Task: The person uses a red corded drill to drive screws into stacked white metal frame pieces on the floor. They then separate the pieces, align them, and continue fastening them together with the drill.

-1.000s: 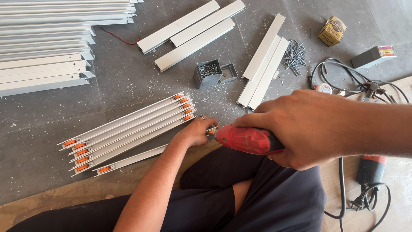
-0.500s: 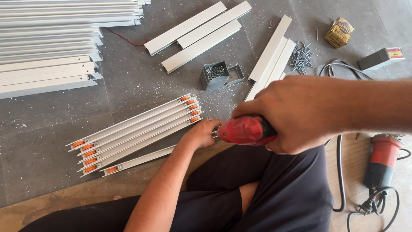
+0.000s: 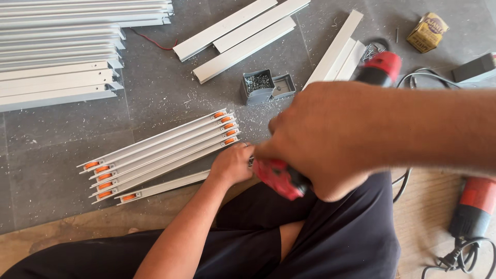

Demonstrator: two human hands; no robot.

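I see my right hand (image 3: pixel 330 139) clenched on the red drill (image 3: pixel 281 178), my left hand (image 3: pixel 232 164) pinning the single white rail (image 3: pixel 165 187) on the floor (blurred); a slipping bit could jab those fingers.

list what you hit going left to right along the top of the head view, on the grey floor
stack of long white profiles → three loose white profiles → small grey box of screws → pair of white profiles → yellow packet → dark grey block
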